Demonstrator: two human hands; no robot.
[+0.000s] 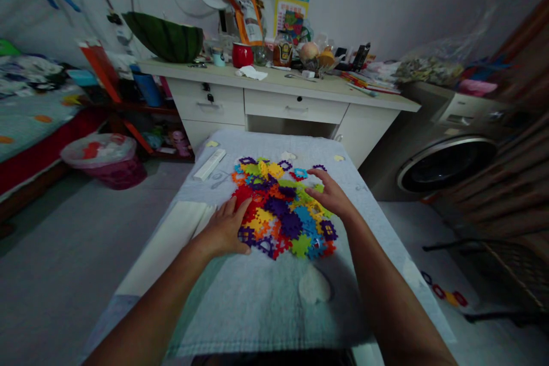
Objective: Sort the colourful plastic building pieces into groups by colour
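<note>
A pile of colourful plastic gear-shaped building pieces (291,223) lies on the cloth-covered table (274,303), in purple, red, yellow, blue, orange and green. My left hand (227,227) rests at the left edge of the pile, fingers spread, touching red pieces and close to a purple one. At the upper right of the pile, my right hand (332,191) is held with its fingers apart, beside a blue ring-shaped piece (300,174) and green ones. Neither hand grips a piece that I can see.
A white box-like strip (210,164) lies at the table's back left, with a folded white cloth (171,240) nearer me. Behind stands a cluttered white desk (295,107) with a watermelon half (165,37). A washing machine (446,143) is right, a lined bin (107,160) left.
</note>
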